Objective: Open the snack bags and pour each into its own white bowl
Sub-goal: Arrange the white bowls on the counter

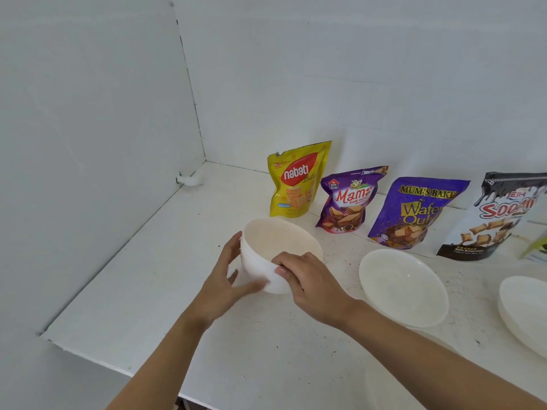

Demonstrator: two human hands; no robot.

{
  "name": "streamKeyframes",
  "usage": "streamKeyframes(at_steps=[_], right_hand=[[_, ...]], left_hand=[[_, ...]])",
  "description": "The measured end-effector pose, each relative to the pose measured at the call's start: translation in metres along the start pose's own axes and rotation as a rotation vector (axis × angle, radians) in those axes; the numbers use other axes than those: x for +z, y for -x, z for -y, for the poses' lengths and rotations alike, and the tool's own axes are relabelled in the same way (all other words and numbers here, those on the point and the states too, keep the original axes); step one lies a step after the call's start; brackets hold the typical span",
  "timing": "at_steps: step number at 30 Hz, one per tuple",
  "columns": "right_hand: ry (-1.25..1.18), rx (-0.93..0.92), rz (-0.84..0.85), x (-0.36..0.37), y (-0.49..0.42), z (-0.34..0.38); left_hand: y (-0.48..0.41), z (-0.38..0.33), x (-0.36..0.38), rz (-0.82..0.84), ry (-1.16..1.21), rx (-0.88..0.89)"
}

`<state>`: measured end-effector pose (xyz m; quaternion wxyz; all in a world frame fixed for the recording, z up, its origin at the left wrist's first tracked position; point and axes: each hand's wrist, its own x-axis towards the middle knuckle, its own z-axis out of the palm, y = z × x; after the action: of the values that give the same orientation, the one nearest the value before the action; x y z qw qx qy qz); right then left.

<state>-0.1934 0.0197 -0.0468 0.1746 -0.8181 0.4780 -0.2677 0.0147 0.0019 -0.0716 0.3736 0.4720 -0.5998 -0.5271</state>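
Holding the deep bowl (276, 241) near the left end of the counter (142, 291), I have my left hand (226, 279) flat against its nine o'clock side, fingers spread and fairly straight, thumb reaching across the near wall. My right hand (310, 279) pinches the rim at five o'clock, fingers curled over into the bowl and thumb outside. I cannot tell whether the bowl rests on the counter or is just lifted.

At twelve o'clock from it the yellow bag (296, 182) stands upright. The small purple bag (346, 202), big purple bag (414, 214) and black bag (497, 217) stand in a row off toward two o'clock, all near the back wall (355, 84). A shallow bowl (402, 285) sits at three o'clock, near my right wrist, and a third bowl (527, 309) lies beyond it, cut by the frame edge.
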Motion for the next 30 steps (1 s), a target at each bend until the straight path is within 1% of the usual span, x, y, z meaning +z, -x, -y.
streamKeyframes(at_steps=[2,5,8,11,15,18,21,25,29,30], right_hand=[[-0.059,0.029,-0.005,-0.002,0.001,0.000],[-0.142,0.064,0.033,-0.010,-0.003,0.004],[-0.156,0.124,0.054,-0.013,-0.009,0.010],[-0.125,0.114,0.012,-0.011,-0.013,0.018],[-0.211,0.191,-0.036,-0.012,-0.016,0.020],[-0.281,0.261,-0.063,-0.018,-0.019,0.018],[-0.413,0.340,-0.128,-0.024,-0.023,0.008],[-0.572,0.390,-0.135,-0.033,-0.020,0.000],[-0.928,0.467,-0.123,-0.039,-0.015,-0.004],[-0.964,0.486,-0.108,-0.041,-0.015,-0.005]], left_hand=[[-0.003,-0.003,0.007,0.010,-0.088,0.065],[-0.013,-0.005,0.016,-0.076,-0.157,0.126],[-0.017,-0.005,0.020,-0.147,-0.227,0.152],[-0.015,-0.006,0.025,-0.186,-0.323,0.197],[-0.013,-0.007,0.031,-0.273,-0.411,0.190],[-0.013,-0.006,0.038,-0.308,-0.461,0.227],[-0.015,-0.006,0.046,-0.330,-0.553,0.329],[-0.017,-0.006,0.049,-0.299,-0.631,0.392],[-0.021,-0.002,0.053,-0.214,-0.646,0.455],[-0.023,-0.002,0.053,-0.196,-0.628,0.458]])
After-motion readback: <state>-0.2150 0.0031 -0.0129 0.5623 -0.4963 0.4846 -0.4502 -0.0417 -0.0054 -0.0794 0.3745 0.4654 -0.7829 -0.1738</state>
